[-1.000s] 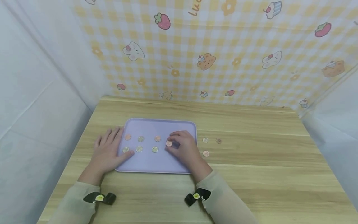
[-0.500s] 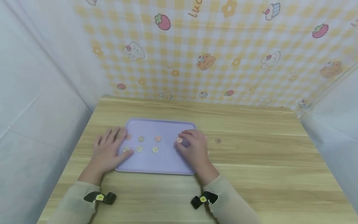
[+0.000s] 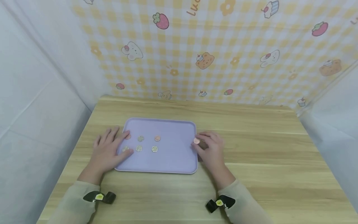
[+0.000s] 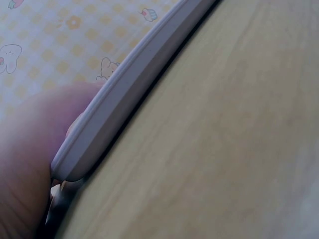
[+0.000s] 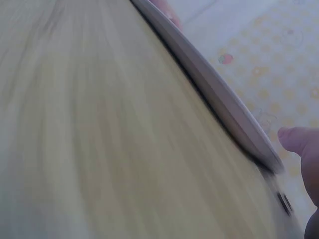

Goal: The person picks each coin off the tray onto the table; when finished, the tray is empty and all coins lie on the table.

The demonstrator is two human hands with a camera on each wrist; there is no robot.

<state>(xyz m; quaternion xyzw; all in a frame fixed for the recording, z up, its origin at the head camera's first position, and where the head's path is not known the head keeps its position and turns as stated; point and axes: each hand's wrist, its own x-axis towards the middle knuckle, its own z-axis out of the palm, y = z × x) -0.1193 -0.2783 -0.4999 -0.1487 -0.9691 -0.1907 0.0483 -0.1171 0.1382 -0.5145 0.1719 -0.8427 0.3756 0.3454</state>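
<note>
In the head view my right hand [image 3: 212, 151] pinches a copper-coloured coin [image 3: 196, 141] between thumb and fingers, over the right rim of a lilac tray [image 3: 173, 158]. My left hand [image 3: 106, 154] lies across the tray's left edge with its fingers spread. Its index fingertip overlaps a copper coin [image 3: 128, 137], and its thumb reaches beside a pale coin [image 3: 125, 149]. Further in lie two pale coins [image 3: 139, 148] [image 3: 154, 149], a greyish coin [image 3: 140, 138] and another copper coin [image 3: 157, 138]. The right wrist view shows my right thumb [image 5: 299, 142] by the tray's corner.
The tray stands on a wood-grain table [image 3: 251, 149]. Behind rises a yellow checked cloth [image 3: 184, 46] with cartoon prints, and white cloth [image 3: 42, 93] hangs at the left. Each sleeve carries a black wrist camera, such as the left one [image 3: 109, 197].
My right hand has moved right with the copper coin, from inside the tray to its right rim. It now covers the place where loose coins lay on the table. The left index finger has shifted inward.
</note>
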